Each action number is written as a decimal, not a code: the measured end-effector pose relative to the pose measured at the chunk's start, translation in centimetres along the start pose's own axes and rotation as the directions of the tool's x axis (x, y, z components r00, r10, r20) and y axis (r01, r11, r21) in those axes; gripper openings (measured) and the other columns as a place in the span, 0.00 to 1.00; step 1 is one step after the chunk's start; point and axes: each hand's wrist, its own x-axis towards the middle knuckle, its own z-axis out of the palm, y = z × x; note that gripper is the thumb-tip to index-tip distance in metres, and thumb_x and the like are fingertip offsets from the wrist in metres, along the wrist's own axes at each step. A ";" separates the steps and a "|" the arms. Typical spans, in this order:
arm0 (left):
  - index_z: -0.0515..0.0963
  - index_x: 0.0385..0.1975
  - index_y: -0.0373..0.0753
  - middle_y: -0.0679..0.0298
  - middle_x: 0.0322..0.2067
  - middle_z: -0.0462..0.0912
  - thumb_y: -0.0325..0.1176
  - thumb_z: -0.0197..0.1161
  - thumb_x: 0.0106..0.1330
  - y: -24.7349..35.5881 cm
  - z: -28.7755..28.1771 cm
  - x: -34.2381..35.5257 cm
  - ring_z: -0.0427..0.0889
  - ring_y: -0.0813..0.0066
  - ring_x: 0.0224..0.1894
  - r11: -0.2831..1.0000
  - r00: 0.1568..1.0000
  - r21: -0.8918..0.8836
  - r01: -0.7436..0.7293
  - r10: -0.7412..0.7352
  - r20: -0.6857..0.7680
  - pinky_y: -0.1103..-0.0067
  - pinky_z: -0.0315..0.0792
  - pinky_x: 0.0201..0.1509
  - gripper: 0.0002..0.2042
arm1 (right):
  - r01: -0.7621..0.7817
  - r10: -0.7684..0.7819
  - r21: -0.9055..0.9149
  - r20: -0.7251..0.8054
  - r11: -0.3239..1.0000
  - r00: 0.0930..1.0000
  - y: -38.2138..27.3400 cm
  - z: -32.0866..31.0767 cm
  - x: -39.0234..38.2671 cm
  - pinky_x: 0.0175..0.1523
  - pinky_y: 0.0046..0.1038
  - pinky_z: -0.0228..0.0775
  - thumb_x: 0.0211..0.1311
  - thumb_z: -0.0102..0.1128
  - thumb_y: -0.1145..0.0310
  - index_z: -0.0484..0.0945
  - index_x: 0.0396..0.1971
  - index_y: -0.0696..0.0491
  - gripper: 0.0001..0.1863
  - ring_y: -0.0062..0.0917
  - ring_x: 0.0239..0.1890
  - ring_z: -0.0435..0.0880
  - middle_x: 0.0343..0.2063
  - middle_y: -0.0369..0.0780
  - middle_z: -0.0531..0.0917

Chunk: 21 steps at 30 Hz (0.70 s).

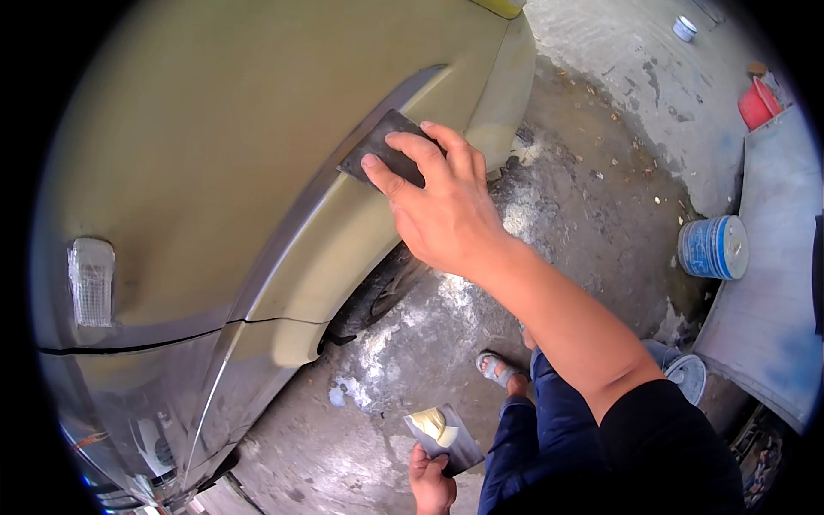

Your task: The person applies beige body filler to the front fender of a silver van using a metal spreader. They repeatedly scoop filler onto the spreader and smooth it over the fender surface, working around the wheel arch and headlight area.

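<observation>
My right hand (442, 202) is closed on a dark, flat rectangular spreader (384, 146), with its fingers spread along the blade. The spreader lies against the raised edge above the wheel arch (343, 232) of a vehicle body panel (232, 129). This panel is mostly dull olive-yellow, with a bare grey strip (292, 227) along the arch line. Lower down, my left hand (432, 482) grips a grey flat plate (461, 445) by its edge, thumb on top. A pale yellow lump of putty (435, 425) sits on that plate, away from the vehicle.
Under the arch a dark tyre (378, 296) shows. A clear-covered side lamp (91, 281) is at left, near a panel gap. On the stained floor stand a blue-and-white bucket (714, 247) and a white pail (687, 378). A red basin (759, 105) lies far right beside a pale panel (768, 257).
</observation>
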 end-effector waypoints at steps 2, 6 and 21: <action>0.71 0.54 0.31 0.57 0.49 0.79 0.15 0.47 0.49 -0.1 0.0 0.1 0.78 0.67 0.52 1.000 1.000 0.012 -0.004 0.004 -0.007 0.74 0.68 0.61 0.26 | -0.006 0.006 0.003 0.012 1.000 1.000 0.3 0.2 -0.4 0.59 0.48 0.57 0.47 0.60 0.70 0.79 0.51 0.48 0.25 0.47 0.60 0.62 0.56 0.41 0.69; 0.71 0.54 0.31 0.57 0.49 0.80 0.15 0.47 0.49 -0.3 -0.3 0.0 0.78 0.68 0.52 1.000 1.000 -0.002 0.002 -0.002 -0.012 0.74 0.68 0.61 0.26 | -0.027 0.026 0.017 0.044 1.000 0.999 -0.7 -1.4 -0.3 0.59 0.48 0.57 0.47 0.60 0.71 0.79 0.51 0.48 0.25 0.47 0.61 0.62 0.56 0.40 0.69; 0.71 0.53 0.31 0.57 0.49 0.80 0.15 0.47 0.49 -0.1 0.7 -0.4 0.78 0.69 0.51 1.000 1.000 0.018 0.002 -0.002 -0.013 0.75 0.68 0.60 0.26 | -0.024 0.023 0.006 0.048 1.000 0.999 -1.5 -1.5 0.2 0.57 0.47 0.57 0.47 0.60 0.69 0.79 0.51 0.51 0.25 0.46 0.60 0.62 0.55 0.40 0.70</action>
